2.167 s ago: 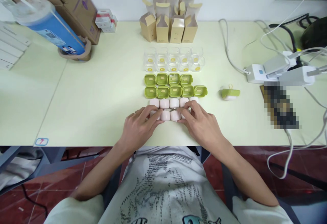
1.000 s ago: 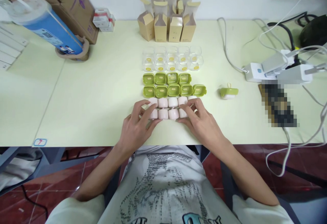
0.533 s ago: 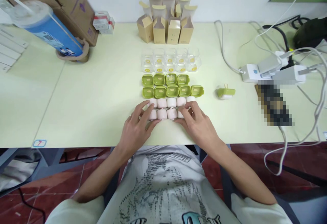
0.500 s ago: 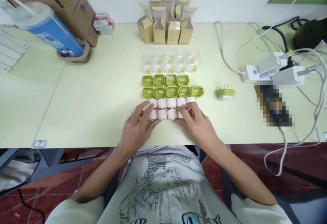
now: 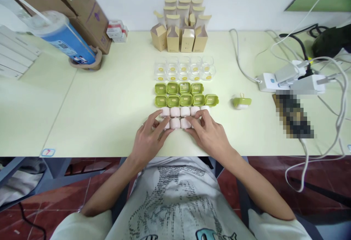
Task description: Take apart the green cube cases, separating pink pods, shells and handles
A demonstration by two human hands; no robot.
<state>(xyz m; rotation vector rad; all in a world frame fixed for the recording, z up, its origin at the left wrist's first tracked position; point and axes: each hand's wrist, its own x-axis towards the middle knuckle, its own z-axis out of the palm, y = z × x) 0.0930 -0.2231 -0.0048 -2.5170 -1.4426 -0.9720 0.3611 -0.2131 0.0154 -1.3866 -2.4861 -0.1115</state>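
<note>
Two rows of small, pale pink and white rounded pieces (image 5: 174, 123) sit side by side near the table's front edge. My left hand (image 5: 148, 137) curls around their left end, thumb at the front and fingertips on the end pieces. At the right end, my right hand (image 5: 212, 136) grips the front row with thumb and bent fingers, partly hiding those pieces. Just behind lie two rows of open green cups (image 5: 186, 100), with clear plastic covers (image 5: 184, 67) bearing yellow marks farther back. A green-and-white piece with a small loop (image 5: 242, 102) lies apart on the right.
Open small cardboard boxes (image 5: 188, 40) stand against the wall. On the left are a blue cup (image 5: 74, 46) in a carrier, a large carton (image 5: 91, 21) and small white-and-red boxes (image 5: 116, 31). A power strip (image 5: 267, 83) with cables and a blurred-out object (image 5: 294, 114) occupy the right.
The view has tilted slightly, so everything on the table appears a little lower. My right fingers have shifted slightly left along the front row; my left hand stays at its end.
</note>
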